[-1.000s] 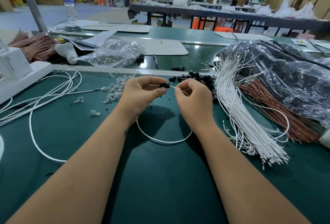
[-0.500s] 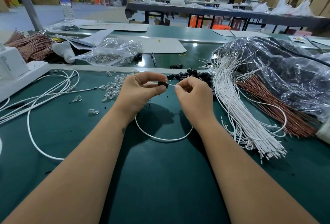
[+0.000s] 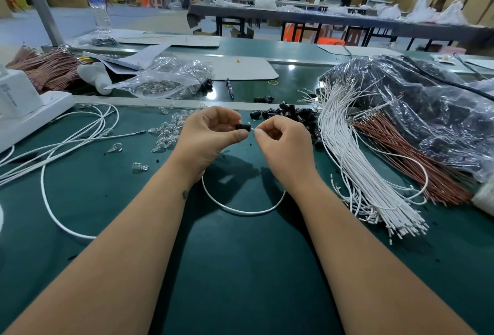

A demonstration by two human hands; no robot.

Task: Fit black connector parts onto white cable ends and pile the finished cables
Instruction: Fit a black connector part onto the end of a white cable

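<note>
My left hand [image 3: 211, 135] pinches a small black connector part [image 3: 242, 127] between thumb and fingers above the green table. My right hand [image 3: 284, 142] pinches the end of a white cable [image 3: 244, 211] right beside the connector, the cable tip meeting it. The cable loops down onto the mat between my wrists. A heap of loose black connector parts [image 3: 288, 112] lies just behind my hands. A thick bundle of white cables [image 3: 355, 163] fans out to the right. Several white cables [image 3: 66, 145] lie piled at the left.
Clear glass bulbs [image 3: 168, 131] are scattered left of my hands, with a bag of them [image 3: 163, 80] behind. Brown wires [image 3: 406, 158] and a plastic bag of black parts [image 3: 427, 110] sit at the right. A white box [image 3: 24, 104] stands at the far left.
My hands stay together in the same spot; the black connector and cable end remain pinched, with only slight finger adjustment.
</note>
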